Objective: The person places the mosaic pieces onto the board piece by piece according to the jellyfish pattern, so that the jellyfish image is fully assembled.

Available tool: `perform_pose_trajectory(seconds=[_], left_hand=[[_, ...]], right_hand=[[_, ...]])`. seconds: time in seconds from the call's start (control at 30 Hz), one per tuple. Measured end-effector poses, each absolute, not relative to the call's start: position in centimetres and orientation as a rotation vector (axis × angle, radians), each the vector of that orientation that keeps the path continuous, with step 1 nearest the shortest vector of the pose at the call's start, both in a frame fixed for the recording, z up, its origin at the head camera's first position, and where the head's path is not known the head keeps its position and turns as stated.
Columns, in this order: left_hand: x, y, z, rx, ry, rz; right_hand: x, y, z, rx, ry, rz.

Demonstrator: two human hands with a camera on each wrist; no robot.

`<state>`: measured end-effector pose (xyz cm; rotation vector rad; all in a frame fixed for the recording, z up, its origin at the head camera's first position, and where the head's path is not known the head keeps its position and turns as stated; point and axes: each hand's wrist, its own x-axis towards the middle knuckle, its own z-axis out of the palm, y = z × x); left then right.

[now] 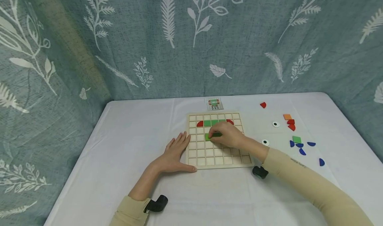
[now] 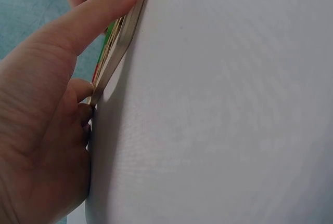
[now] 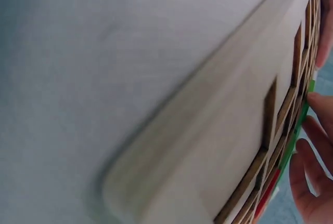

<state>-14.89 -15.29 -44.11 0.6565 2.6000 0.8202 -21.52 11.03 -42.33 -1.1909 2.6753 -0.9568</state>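
Observation:
A wooden grid board (image 1: pixel 201 162) lies on the table with shallow square cells. My left hand (image 1: pixel 172 157) rests at its left side, fingers spread and straight; in the left wrist view the thumb (image 2: pixel 99 13) touches the board's edge. Over the board's middle, my right hand (image 1: pixel 229 135) has its fingertips pinched at a green square tile (image 1: pixel 207 137). Another green surface shows darkly between its thumb and fingers. Further up, a row of green squares (image 1: pixel 214 122) lies between two red quarter-round pieces, the left red piece (image 1: pixel 199 123) fully visible. My right hand partly covers this area.
A small picture card (image 1: pixel 213 104) lies behind the board. To the right are loose pieces: an orange square (image 1: pixel 287 116), red pieces (image 1: pixel 291 127), a green square (image 1: pixel 297 139), several blue pieces (image 1: pixel 302 151) and white discs with black centres (image 1: pixel 276 124). A patterned curtain (image 1: pixel 179 69) hangs behind.

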Motion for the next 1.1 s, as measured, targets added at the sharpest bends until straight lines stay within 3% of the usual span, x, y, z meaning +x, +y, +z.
perform_pose_trajectory(seconds=[0.37,0.57,0.9,1.1], left_hand=[[-14.9,-15.2,-44.0,0.652,2.608,0.816],[-14.9,-15.0,-44.0,0.653,2.615,0.818],[-14.8,-15.0,-44.0,0.652,2.612,0.822],[-14.9,-15.1,-44.1,0.650,2.612,0.808]], right_hand=[[-21.2,11.0,-42.1,-1.102,2.741,-0.921],[-21.1,14.5,-41.8,-1.020,2.815,-1.053],[-19.9,28.0,-41.5,-0.372,3.100,-0.875],[-19.6,32.5,-41.4,0.039,3.053,-0.704]])
